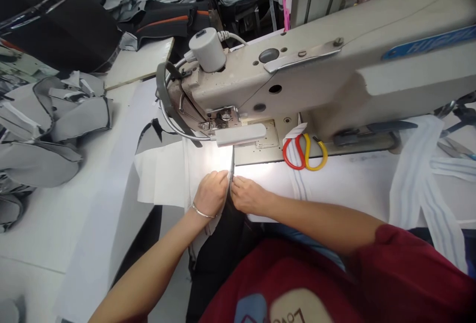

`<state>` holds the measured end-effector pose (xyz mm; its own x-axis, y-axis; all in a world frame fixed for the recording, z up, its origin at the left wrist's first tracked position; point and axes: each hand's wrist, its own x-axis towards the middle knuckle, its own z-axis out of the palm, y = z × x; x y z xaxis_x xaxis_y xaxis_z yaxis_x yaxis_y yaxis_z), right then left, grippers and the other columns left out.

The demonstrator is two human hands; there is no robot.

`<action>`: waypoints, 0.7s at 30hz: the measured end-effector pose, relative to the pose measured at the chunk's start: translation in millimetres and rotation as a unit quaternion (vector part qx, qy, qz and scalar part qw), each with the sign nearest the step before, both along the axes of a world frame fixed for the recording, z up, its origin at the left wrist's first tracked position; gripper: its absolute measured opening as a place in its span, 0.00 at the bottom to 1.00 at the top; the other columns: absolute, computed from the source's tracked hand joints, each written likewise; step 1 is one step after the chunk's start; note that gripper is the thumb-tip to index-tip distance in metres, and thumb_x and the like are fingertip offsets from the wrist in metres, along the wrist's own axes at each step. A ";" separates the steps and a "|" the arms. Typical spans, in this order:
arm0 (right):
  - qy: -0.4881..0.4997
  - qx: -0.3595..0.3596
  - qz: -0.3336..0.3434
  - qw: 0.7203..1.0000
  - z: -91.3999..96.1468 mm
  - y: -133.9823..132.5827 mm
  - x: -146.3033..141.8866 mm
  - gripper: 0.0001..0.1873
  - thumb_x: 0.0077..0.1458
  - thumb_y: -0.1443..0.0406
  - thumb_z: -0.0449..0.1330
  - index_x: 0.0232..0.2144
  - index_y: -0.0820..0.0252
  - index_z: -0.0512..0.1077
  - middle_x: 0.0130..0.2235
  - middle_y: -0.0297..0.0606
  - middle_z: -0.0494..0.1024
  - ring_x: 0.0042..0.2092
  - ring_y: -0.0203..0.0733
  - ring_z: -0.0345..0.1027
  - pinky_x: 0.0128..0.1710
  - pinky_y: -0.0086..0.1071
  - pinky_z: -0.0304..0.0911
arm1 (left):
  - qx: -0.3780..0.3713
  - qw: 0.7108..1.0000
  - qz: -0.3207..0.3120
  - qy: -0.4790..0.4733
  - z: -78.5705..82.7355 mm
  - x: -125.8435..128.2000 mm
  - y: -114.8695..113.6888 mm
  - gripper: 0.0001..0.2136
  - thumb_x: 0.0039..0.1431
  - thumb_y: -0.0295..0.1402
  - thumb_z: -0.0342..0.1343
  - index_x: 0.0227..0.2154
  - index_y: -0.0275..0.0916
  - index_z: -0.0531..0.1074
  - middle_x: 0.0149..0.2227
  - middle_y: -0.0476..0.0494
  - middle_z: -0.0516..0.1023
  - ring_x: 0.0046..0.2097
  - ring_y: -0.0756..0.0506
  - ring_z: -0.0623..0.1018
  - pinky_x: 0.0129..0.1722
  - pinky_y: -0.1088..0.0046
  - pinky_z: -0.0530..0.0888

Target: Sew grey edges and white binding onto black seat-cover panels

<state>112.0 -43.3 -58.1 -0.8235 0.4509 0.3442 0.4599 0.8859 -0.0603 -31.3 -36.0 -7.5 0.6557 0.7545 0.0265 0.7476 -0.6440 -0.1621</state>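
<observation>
At the front of the sewing machine (260,80), both my hands pinch the edge of a light fabric piece (163,172). My left hand (210,193), with a bracelet at the wrist, has its fingers closed on the fabric close to a dark strip (232,164) along the edge. Just right of that strip my right hand (247,194) is closed on the same edge, knuckles up. The fabric runs up toward the needle area, which the white lamp head (240,135) hides. Darker cloth hangs below my hands over the table edge.
Scissors with red and yellow handles (305,152) lie on the machine bed to the right. White striped tape (416,174) drapes over the table's right side. Grey sewn pieces (55,130) are heaped at the left, near a large dark cylinder-like object (55,16).
</observation>
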 end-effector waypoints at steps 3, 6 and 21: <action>-0.001 -0.009 0.003 1.000 0.8 0.0 -0.1 0.13 0.53 0.75 0.45 0.29 0.70 0.70 0.32 0.49 0.72 0.35 0.43 0.61 0.31 0.36 0.55 | -0.017 0.998 -0.013 -0.067 -2.7 -6.6 0.7 0.10 0.56 0.24 0.42 0.35 0.33 0.68 0.38 0.40 0.72 0.34 0.48 0.69 0.35 0.70 0.69; 0.002 -0.017 0.001 1.000 0.7 -0.1 -0.1 0.13 0.53 0.75 0.45 0.28 0.70 0.69 0.31 0.48 0.71 0.34 0.42 0.60 0.30 0.35 0.54 | -0.033 0.993 -0.010 -0.117 -5.2 -10.6 0.8 0.10 0.56 0.24 0.42 0.34 0.34 0.68 0.38 0.41 0.73 0.36 0.48 0.70 0.36 0.70 0.71; 0.001 -0.106 -0.006 0.994 0.7 -1.1 0.3 0.14 0.54 0.72 0.46 0.22 0.65 0.68 0.26 0.41 0.69 0.35 0.42 0.56 0.28 0.35 0.49 | -0.171 0.979 0.076 -0.081 11.3 1.1 -2.7 0.15 0.44 0.30 0.48 0.38 0.34 0.65 0.40 0.40 0.68 0.43 0.43 0.67 0.44 0.64 0.67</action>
<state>112.4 -44.4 -57.4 -0.8170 0.5235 0.2417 0.4703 0.8476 -0.2458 -30.3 -38.7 3.8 0.5431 0.8260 -0.1507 0.8373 -0.5191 0.1717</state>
